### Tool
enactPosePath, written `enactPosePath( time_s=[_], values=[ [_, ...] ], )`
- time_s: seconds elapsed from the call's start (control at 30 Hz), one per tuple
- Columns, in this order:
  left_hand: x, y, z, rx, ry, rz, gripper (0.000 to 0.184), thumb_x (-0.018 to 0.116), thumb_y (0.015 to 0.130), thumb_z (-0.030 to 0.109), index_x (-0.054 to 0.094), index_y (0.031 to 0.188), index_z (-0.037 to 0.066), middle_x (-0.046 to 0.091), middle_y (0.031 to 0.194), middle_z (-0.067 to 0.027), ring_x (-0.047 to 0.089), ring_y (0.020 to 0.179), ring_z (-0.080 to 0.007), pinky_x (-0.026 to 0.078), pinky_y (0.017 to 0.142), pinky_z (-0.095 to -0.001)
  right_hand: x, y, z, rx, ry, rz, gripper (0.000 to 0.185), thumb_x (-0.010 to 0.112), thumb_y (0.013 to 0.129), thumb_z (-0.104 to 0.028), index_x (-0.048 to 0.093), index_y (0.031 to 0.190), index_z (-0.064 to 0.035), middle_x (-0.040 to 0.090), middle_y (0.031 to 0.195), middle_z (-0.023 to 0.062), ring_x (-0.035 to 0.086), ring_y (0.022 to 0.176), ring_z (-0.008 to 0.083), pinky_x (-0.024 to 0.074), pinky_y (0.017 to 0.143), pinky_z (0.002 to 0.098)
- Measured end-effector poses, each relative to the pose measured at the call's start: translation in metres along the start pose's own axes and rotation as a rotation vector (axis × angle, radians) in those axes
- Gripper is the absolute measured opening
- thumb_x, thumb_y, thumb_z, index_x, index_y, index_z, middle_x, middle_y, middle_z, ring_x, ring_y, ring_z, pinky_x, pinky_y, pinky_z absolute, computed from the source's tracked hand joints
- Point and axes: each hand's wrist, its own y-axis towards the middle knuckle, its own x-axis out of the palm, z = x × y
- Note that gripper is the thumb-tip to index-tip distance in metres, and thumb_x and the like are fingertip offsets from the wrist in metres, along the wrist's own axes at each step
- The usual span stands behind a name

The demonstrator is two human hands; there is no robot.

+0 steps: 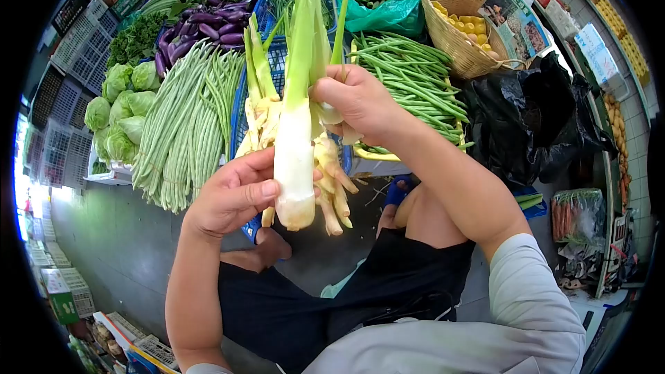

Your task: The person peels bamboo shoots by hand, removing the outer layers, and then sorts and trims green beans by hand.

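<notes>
Upright in front of me is a water bamboo shoot (294, 159), with a thick white lower stem, a trimmed brownish base and green leaf sheaths on top. My left hand (232, 197) grips the white part from the left, thumb in front and fingers behind. Higher up, my right hand (357, 104) is closed with thumb and fingers pinching an outer leaf sheath on the shoot's right side. Pale loose sheath shows below those fingers. Just behind the shoot lies knobbly young ginger (331, 180) with stalks, in a blue crate (239, 121), partly hidden by my hands.
Long beans (180, 118), eggplants (215, 24) and cabbages (125, 107) lie to the left. Green beans (415, 83), a wicker basket (443, 34) and a black plastic bag (540, 114) are on the right. My knees are below the crates.
</notes>
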Motion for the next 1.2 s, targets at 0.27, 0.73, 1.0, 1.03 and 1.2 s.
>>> enactPosePath(
  time_s=[0.27,0.73,1.0,1.03,1.2],
  values=[
    [0.015,0.018,-0.007,0.188,0.311,0.212,0.081,0.086,0.085,0.013,0.039,0.149,-0.004,0.059,0.134,-0.0126,0.065,0.118,-0.0193,0.056,0.099,-0.0349,0.001,0.004,0.009,-0.122,0.071,-0.003,0.027,0.051,0.094,-0.003,0.069,0.112,0.0056,0.075,0.104,0.0164,0.074,0.095,0.0209,0.0613,0.087,0.0371],
    [0.004,0.015,-0.002,0.147,-0.074,0.152,0.078,0.076,0.092,0.013,0.029,0.153,0.000,0.067,0.125,-0.0232,0.068,0.116,-0.0276,0.054,0.103,-0.0407,-0.002,0.014,0.013,-0.180,-0.017,0.108,0.025,0.072,0.097,-0.019,0.075,0.109,0.0023,0.074,0.094,0.0023,0.066,0.079,0.0060,0.0531,0.070,0.0240],
    [0.011,0.027,-0.021,0.287,0.331,0.298,0.081,0.082,0.088,0.014,0.033,0.151,0.001,0.063,0.128,-0.0169,0.068,0.114,-0.0250,0.055,0.102,-0.0407,0.004,0.010,0.017,-0.273,-0.053,0.094,0.027,0.077,0.095,-0.019,0.074,0.110,0.0036,0.075,0.093,0.0025,0.066,0.081,0.0062,0.0528,0.072,0.0245],
    [0.012,0.028,-0.021,0.312,0.409,0.352,0.079,0.081,0.088,0.012,0.033,0.150,0.000,0.062,0.130,-0.0159,0.067,0.115,-0.0246,0.055,0.102,-0.0404,0.003,0.010,0.018,-0.273,-0.051,0.094,0.027,0.077,0.095,-0.019,0.074,0.110,0.0036,0.075,0.093,0.0025,0.066,0.081,0.0062,0.0528,0.072,0.0245],
    [0.007,0.024,-0.012,0.268,0.200,0.384,0.076,0.083,0.088,0.013,0.037,0.146,-0.002,0.064,0.130,-0.0185,0.065,0.118,-0.0227,0.053,0.103,-0.0362,-0.008,0.016,0.015,-0.304,-0.094,0.169,0.025,0.078,0.094,-0.020,0.075,0.105,0.0023,0.074,0.089,0.0012,0.064,0.076,0.0048,0.0507,0.067,0.0232]
  ],
)
